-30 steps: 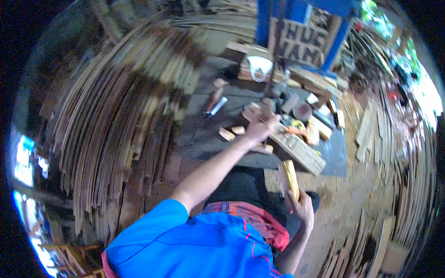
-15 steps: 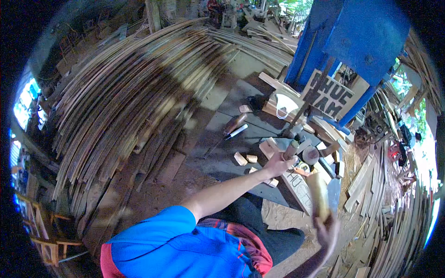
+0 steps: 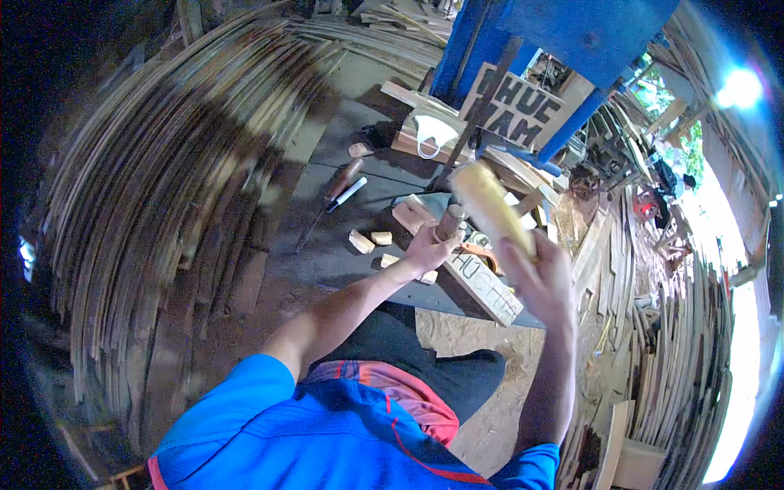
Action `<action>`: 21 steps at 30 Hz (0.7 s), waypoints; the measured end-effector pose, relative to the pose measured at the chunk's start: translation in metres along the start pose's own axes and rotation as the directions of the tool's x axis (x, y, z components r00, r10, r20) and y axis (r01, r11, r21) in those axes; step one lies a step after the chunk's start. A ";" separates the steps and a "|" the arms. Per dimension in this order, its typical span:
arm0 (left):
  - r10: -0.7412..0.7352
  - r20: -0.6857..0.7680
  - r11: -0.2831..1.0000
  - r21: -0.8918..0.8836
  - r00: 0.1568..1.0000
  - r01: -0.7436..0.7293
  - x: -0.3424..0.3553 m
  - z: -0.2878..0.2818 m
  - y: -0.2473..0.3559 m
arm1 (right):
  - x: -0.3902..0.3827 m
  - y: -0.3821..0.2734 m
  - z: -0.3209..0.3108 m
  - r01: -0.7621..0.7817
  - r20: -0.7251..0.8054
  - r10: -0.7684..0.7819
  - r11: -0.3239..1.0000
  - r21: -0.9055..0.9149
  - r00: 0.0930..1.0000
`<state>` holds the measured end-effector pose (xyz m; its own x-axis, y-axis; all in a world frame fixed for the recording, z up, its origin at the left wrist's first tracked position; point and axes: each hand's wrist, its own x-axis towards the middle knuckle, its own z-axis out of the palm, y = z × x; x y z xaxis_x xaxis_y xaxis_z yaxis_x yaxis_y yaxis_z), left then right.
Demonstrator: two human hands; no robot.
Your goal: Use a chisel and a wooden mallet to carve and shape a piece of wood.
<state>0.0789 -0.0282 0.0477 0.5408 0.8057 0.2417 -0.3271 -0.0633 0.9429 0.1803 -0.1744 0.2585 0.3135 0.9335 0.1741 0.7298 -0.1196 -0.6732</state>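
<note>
My left hand is closed around a short, thick wooden handle, seemingly a chisel's, held upright over a wooden block. The tool's lower end is hidden by my hand. Large letters are marked along the block's face. In my right hand is a pale wooden mallet, slightly blurred and raised just right of the handle's top, apart from it. A second brown-handled chisel and a black-and-white marker pen lie to the left on the dark worktop.
Small wood offcuts lie left of the block. Farther back are a white face mask and a lettered wooden board against a blue machine frame. Long stacked wood strips fill the left; more planks lie right.
My right hand has swung the mallet up from low at the right to above the worktop near the handle. My left hand keeps its grip. The whole view has shifted rightward.
</note>
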 end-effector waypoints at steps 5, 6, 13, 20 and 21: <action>-0.064 -0.046 0.992 -0.110 0.997 0.058 -0.007 0.004 0.011 | -0.015 -0.047 -0.043 0.242 -0.483 -0.133 0.955 0.170 0.866; -0.102 -0.018 0.993 -0.059 0.995 0.101 -0.006 -0.003 0.009 | -0.017 -0.055 -0.039 0.283 -0.543 -0.126 0.935 0.216 0.830; -0.093 -0.019 0.994 0.057 0.996 0.094 -0.007 0.000 0.004 | -0.013 0.000 0.014 0.079 0.089 -0.053 0.947 -0.313 0.995; -0.071 0.031 0.997 -0.009 0.997 0.071 -0.001 -0.001 -0.008 | -0.019 -0.043 -0.031 0.309 -0.459 -0.132 0.889 0.337 0.879; -0.027 -0.001 0.999 -0.023 1.000 0.027 0.000 -0.002 -0.016 | -0.019 -0.045 -0.028 0.345 -0.460 -0.120 0.826 0.445 0.880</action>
<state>0.0823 -0.0254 0.0327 0.5490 0.8075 0.2156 -0.3303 -0.0274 0.9435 0.1591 -0.1962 0.3056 0.4680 0.6800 0.5644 0.4409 0.3738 -0.8160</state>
